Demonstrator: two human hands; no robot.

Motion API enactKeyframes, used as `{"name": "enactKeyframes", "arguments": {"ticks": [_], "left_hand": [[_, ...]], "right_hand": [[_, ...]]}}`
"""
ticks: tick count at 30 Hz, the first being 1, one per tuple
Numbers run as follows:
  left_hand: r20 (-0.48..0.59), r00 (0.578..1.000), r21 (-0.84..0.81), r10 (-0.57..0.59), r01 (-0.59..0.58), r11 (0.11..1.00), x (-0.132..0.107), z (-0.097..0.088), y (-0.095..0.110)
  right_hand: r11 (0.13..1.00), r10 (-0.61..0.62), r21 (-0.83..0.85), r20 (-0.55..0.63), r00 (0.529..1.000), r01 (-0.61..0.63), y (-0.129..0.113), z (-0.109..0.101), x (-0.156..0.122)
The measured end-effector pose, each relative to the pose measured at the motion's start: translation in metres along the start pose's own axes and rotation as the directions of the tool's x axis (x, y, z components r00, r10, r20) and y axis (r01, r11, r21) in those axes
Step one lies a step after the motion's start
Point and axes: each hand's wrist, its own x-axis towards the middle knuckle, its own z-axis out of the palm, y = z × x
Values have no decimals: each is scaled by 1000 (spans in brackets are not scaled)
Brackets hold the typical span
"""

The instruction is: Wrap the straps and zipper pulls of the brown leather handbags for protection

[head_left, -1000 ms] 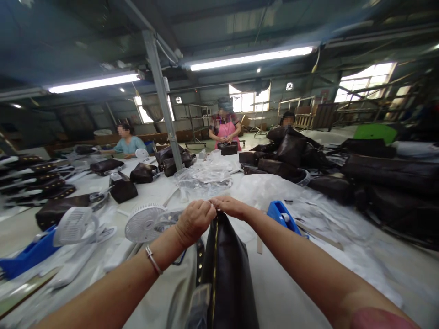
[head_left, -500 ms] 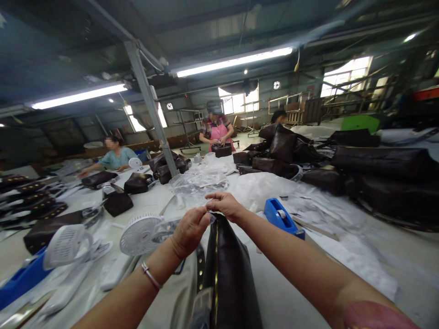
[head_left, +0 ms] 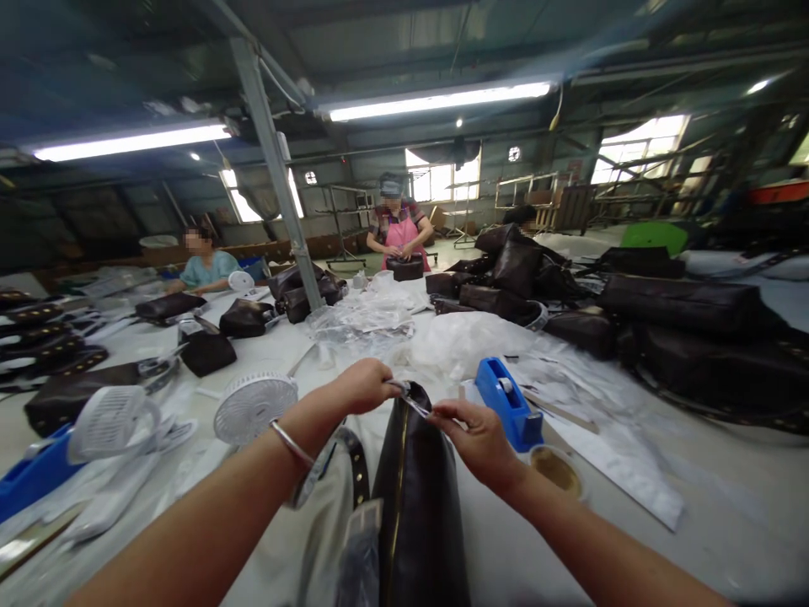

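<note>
A dark brown leather bag with a long top [head_left: 426, 489] is resting on the white desk [head_left: 506, 548], directly in front of the operator, with its far end extending toward both hands. A gold-toned metal zipper [head_left: 398, 489] is running lengthwise along the top of the bag.

The left hand [head_left: 370, 386] is positioning itself at the far end of the bag; its fingers are closing in a pinch on one end of a narrow pale strip [head_left: 415, 406]. The right hand [head_left: 474, 440] is pinching the strip's other end between thumb and fingers, with no visible gap at the tips. The strip is spanning the space between the hands, over the far end of the bag; its material is too small to identify.

A black strap with gold-toned studs [head_left: 359, 472] is curving beside the bag on the left. A blue plastic tape dispenser [head_left: 509, 405] is standing beyond the right hand, and a white round-headed fan [head_left: 256, 407] is standing beyond the left forearm. Crumpled clear plastic wrapping [head_left: 366, 316] is lying farther back. Across the desk, a co-worker in a pink apron [head_left: 403, 236] is handling a dark bag [head_left: 404, 268].
</note>
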Motion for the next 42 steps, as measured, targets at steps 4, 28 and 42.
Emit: {"name": "enactKeyframes", "arguments": {"ticks": [4, 28, 42], "left_hand": [[126, 988, -39, -91, 97, 995, 10, -13, 2], [70, 980, -53, -184, 188, 981, -8, 40, 5], [10, 991, -278, -137, 134, 951, -19, 36, -3]], "right_hand": [[996, -74, -37, 44, 996, 75, -7, -8, -31], [748, 541, 396, -829, 144, -532, 115, -189, -238], [513, 384, -17, -889, 248, -858, 105, -194, -238]]}}
